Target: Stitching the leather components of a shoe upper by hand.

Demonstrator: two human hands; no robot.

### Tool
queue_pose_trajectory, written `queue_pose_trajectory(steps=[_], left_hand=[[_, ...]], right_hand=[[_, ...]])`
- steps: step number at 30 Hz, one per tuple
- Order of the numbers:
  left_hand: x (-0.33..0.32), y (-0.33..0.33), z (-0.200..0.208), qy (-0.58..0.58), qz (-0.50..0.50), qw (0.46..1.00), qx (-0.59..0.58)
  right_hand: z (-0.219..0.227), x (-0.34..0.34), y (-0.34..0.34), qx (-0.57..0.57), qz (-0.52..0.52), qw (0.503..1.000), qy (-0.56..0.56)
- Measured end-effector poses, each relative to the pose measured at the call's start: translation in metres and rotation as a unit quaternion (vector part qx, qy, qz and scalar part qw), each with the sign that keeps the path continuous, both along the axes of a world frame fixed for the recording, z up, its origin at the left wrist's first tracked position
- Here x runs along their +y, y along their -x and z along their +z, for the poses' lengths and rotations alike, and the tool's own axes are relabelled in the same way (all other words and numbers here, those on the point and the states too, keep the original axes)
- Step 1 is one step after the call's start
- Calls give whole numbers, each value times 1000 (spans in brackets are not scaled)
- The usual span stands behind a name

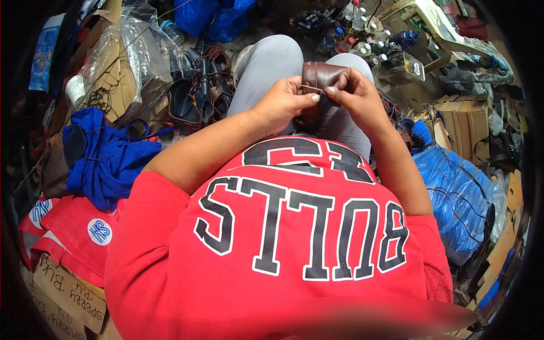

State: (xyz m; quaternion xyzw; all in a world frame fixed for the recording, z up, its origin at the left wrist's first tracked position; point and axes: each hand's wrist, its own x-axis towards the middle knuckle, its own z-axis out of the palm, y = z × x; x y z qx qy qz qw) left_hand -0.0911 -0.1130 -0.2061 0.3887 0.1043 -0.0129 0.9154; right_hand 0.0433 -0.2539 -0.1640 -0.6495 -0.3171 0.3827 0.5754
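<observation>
Both hands are closed on the work in the lap. The left hand (283,103) has its thumb and fingers pinched together at the near left edge of a brown leather shoe (324,71), beside a thin strand (312,89) that stretches across toward the other thumb. The right hand (362,97) grasps the shoe's right side with curled fingers, thumb and forefinger nipped together near the strand's end; I can't make out whether that strand is lace or thread. The shoe sits between the raised knees, against grey trousers (266,71), just past the hem of a red shirt (153,249).

Left of the knees, dark shoes (187,105) lie heaped together, with crumpled clear plastic (139,54) farther out. A blue cloth (105,161) is bunched near the left elbow, above red bags (73,238) and some marked cardboard (71,292).

Beyond the right knee stand clustered bottles (362,28), near a pale plastic chair (433,22). Off the right forearm there's a blue brush (420,135), then a big blue plastic-wrapped bundle (450,198), with cardboard boxes (466,127) stacked behind it. A blue plastic bag (215,17) slumps past the left knee.
</observation>
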Motion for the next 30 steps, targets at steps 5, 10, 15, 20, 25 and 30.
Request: queue_pose_trajectory(steps=[5, 10, 15, 20, 25, 30], left_hand=[[36, 8, 44, -417, -167, 887, 108], [41, 19, 71, -744, 68, 656, -104], [29, 2, 68, -837, 32, 513, -188], [34, 0, 71, -869, -24, 465, -164], [46, 11, 72, -876, -103, 447, -151], [88, 40, 98, -891, -166, 421, -23]], right_hand=[[9, -5, -9, -11, 16, 999, 49], [14, -8, -34, -209, -64, 973, 67], [-11, 11, -31, -172, 47, 958, 225], [-29, 17, -30, -91, 65, 979, 168], [-19, 12, -33, -55, 93, 976, 190], [10, -3, -46, 54, 16, 983, 173]])
